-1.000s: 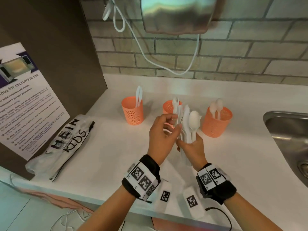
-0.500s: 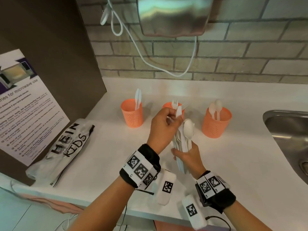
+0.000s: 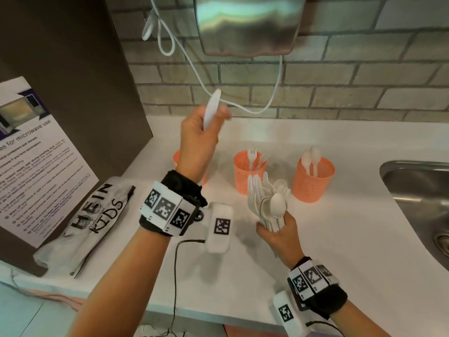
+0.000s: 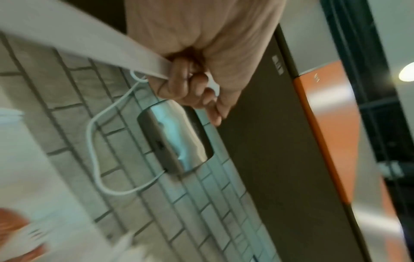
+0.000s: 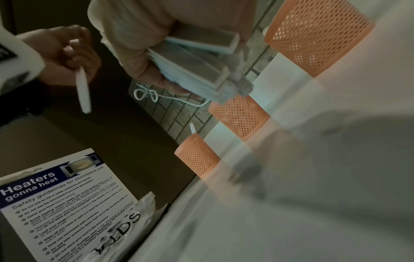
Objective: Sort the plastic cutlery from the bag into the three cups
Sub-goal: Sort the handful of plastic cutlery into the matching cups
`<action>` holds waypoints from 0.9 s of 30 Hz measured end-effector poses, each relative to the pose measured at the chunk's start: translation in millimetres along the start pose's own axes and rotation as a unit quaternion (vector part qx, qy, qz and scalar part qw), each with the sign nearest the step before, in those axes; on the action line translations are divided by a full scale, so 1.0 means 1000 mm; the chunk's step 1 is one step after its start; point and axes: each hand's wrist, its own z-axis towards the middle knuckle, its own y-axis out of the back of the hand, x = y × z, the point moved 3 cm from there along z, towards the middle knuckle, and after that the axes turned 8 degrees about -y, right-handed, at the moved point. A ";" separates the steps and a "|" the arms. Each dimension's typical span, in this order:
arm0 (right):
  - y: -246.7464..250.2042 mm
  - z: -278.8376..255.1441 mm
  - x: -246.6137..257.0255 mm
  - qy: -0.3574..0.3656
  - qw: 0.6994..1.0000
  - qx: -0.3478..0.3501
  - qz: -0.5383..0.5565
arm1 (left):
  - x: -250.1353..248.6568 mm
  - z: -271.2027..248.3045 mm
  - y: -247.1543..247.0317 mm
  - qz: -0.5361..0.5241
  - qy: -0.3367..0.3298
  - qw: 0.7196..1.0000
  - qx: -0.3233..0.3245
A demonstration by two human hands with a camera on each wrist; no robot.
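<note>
The left hand [image 3: 198, 139] grips 1 white plastic knife [image 3: 211, 110] raised above the left cup [image 3: 177, 158]; the right hand [image 3: 279, 235] holds a mixed cutlery bundle [image 3: 266, 203]. The fork cup [image 3: 246, 171] and spoon cup [image 3: 313, 180] hold only a few pieces; the bag [image 3: 85, 222] lies flat at the left, so sorting seems early.

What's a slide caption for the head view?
Left hand lifts one white knife; right hand holds the remaining cutlery.

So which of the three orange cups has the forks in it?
The middle cup: fork tines stick up from it. The right cup, nearest the sink, holds spoons, and the left cup is mostly hidden behind the left hand.
</note>
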 end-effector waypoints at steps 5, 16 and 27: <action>-0.002 -0.007 0.007 -0.015 0.999 0.046 0.018 | 0.046 -0.037 -0.021 0.072 0.172 0.958 0.219; 0.004 -0.015 0.004 -0.045 0.991 0.122 -0.029 | 0.052 -0.045 -0.021 0.097 0.195 0.907 0.359; 0.011 -0.021 0.008 -0.056 0.990 0.130 -0.018 | 0.045 -0.025 -0.015 0.097 0.126 0.945 0.287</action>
